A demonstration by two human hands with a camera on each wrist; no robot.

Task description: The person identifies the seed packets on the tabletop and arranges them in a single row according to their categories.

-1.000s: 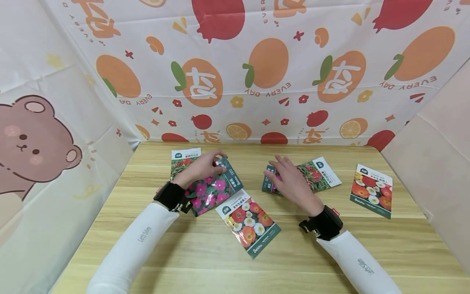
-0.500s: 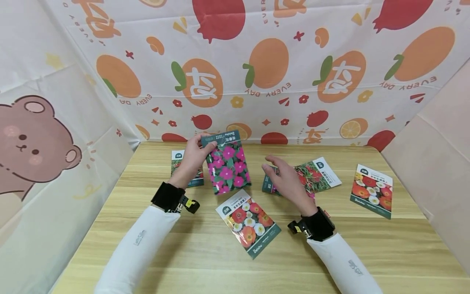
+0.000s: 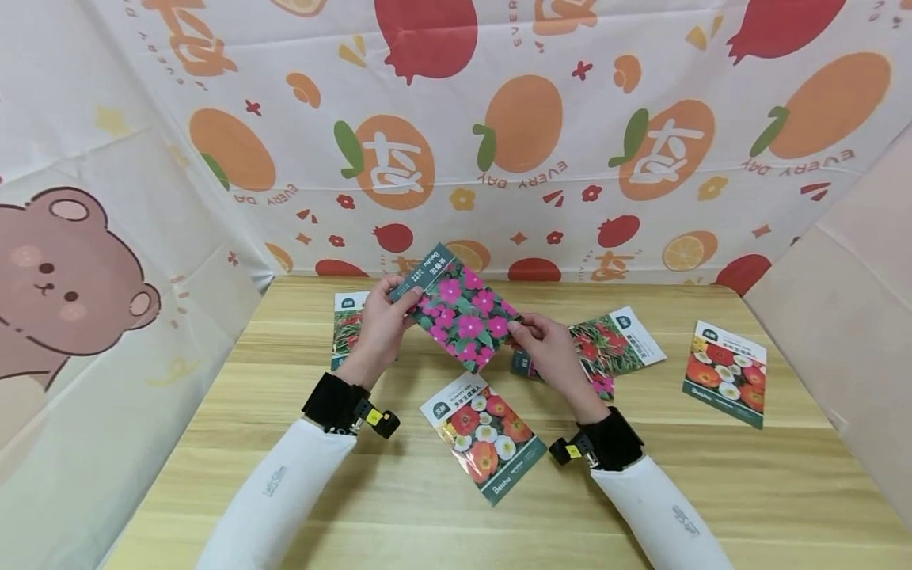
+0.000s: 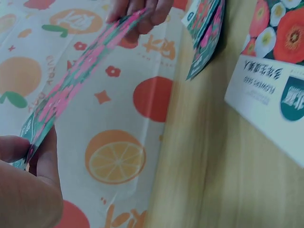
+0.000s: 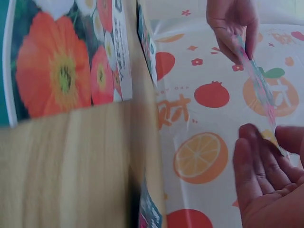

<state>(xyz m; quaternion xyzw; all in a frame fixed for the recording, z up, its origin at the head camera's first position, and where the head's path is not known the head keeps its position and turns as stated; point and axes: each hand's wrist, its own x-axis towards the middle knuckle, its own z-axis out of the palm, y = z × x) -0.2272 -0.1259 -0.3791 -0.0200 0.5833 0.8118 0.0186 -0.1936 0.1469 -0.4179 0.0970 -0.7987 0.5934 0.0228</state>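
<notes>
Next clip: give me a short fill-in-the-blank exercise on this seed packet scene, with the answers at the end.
1. The packet with pink flowers is held off the table by ____ hands.
2. The left hand pinches that packet at the end with the ____ band.
3. The packet lying nearest the person shows orange, red and ____ flowers.
4. The packet at the far right is touched by ____ hand.

Missing words: both; teal; white; neither

a red-and-white flower packet (image 3: 484, 438) lies at 6 o'clock on the wooden surface (image 3: 712, 491). another such packet (image 3: 725, 373) sits at 3 o'clock. a fruit-print cloth (image 3: 499, 134) hangs at 12 o'clock.
</notes>
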